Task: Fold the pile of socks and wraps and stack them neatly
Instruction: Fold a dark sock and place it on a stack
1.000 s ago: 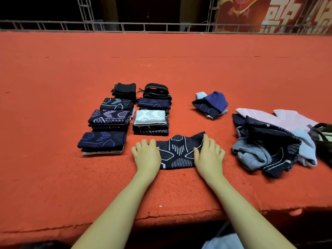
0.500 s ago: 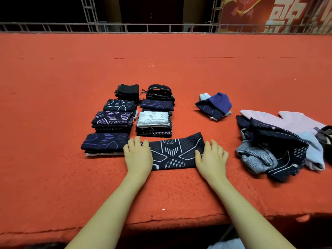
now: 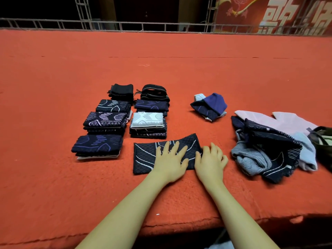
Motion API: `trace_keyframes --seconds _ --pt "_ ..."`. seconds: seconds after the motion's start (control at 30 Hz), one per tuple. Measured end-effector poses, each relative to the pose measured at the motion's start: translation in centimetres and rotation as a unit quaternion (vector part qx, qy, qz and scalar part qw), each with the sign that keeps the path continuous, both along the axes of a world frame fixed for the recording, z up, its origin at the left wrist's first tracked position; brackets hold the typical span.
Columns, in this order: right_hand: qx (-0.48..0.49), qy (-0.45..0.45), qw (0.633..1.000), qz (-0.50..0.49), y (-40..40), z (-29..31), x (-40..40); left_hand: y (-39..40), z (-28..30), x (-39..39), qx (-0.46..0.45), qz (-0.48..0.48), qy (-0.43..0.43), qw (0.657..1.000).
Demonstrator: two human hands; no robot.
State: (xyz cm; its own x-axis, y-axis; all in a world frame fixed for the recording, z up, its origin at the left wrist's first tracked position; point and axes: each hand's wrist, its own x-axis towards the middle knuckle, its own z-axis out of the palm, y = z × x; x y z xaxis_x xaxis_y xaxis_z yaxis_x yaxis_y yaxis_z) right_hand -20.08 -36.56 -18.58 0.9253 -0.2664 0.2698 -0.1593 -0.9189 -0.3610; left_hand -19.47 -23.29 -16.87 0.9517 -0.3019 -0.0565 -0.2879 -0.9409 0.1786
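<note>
Patterned navy wrap flat on red tabletop, just in front of folded stacks. Left hand pressing it, fingers spread; right hand relaxed at its right edge. Likely soft, light, limp; best pinched at corners.

The left hand covers the middle of the dark patterned wrap, and at three o'clock the frame's edge crops an olive strap bag.

An orange-red carpet covers the wide platform (its near edge is frayed). A metal railing runs along the far side. Behind it hangs a red banner, beside darkness.
</note>
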Motion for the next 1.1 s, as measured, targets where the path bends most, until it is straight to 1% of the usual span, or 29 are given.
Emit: trace_keyframes --seconds 0.1,0.2,0.33,0.47,0.57,0.63,0.7,0.8,0.9,1.0,1.1 --pt "0.039 -0.025 0.999 -0.004 -0.3 -0.2 0.2 -0.3 0.2 0.9 0.008 -0.010 0.013 1.000" --pt "0.080 -0.080 0.994 0.003 -0.5 -0.1 0.1 -0.3 0.4 1.7 0.023 -0.022 0.014 0.999" --pt "0.067 -0.151 0.985 0.038 -0.4 -0.2 0.0 -0.5 0.5 2.7 0.040 -0.030 0.011 0.999" --pt "0.077 -0.169 0.980 0.076 -0.4 -0.1 -0.1 -0.5 0.0 3.3 0.044 -0.039 0.003 0.998" --pt "0.090 -0.187 0.970 0.123 -0.3 0.1 -0.4 0.2 -0.1 2.9 0.022 -0.045 -0.014 0.999" --pt "0.090 -0.197 0.963 0.163 -0.1 0.3 -0.6 1.4 -0.1 2.2 0.023 -0.022 -0.057 0.998" --pt "0.088 -0.201 0.953 0.208 0.2 0.5 -0.6 3.0 -0.6 1.1 0.029 0.019 -0.120 0.992" --pt "0.092 -0.199 0.937 0.272 1.3 0.7 -0.6 5.5 -1.4 -0.6 0.002 0.101 -0.210 0.973" --pt "0.095 -0.174 0.933 0.301 3.3 0.9 -0.1 7.2 -1.7 -1.9 0.002 0.154 -0.222 0.963" --pt "0.053 -0.139 0.939 0.311 4.9 0.9 0.1 7.7 -1.9 -2.8 -0.002 0.176 -0.243 0.954" --pt "0.015 -0.107 0.941 0.321 5.8 0.8 0.1 7.8 -2.1 -3.0 -0.005 0.205 -0.281 0.937"
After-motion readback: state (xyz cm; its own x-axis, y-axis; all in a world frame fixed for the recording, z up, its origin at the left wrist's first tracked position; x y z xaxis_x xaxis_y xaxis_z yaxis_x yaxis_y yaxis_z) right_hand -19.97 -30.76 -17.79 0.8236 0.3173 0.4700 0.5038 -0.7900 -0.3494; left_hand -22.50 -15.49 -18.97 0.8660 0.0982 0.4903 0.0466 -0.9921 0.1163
